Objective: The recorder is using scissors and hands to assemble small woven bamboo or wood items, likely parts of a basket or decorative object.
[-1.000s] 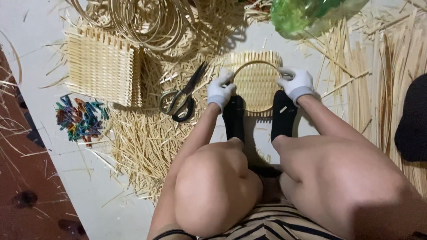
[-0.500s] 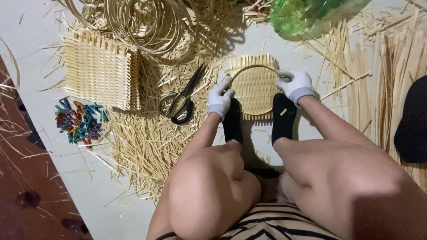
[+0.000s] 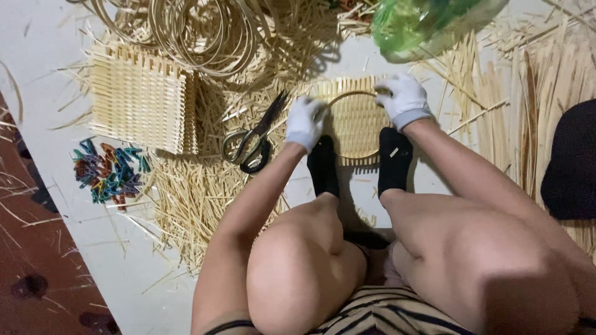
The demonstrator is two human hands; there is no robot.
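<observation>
A small woven bamboo mat [image 3: 355, 121] lies on the floor with a round bamboo hoop [image 3: 347, 95] resting on it. My left hand [image 3: 304, 121], in a white glove, grips the hoop's left side. My right hand [image 3: 405, 99], gloved the same way, grips its upper right side. My two feet in black socks [image 3: 323, 167] press down on the mat's near edge. Black-handled scissors [image 3: 254, 138] lie just left of my left hand.
A larger woven mat [image 3: 139, 105] lies at the left, with coiled bamboo hoops [image 3: 186, 28] behind it. Coloured clips [image 3: 108, 172] are piled at the far left. Loose bamboo strips [image 3: 515, 99] cover the floor. A green plastic bag [image 3: 428, 22] sits at the top, and a black object [image 3: 571, 161] at the right.
Both hands have stayed on the hoop with small shifts. The whole view has shifted slightly with my head.
</observation>
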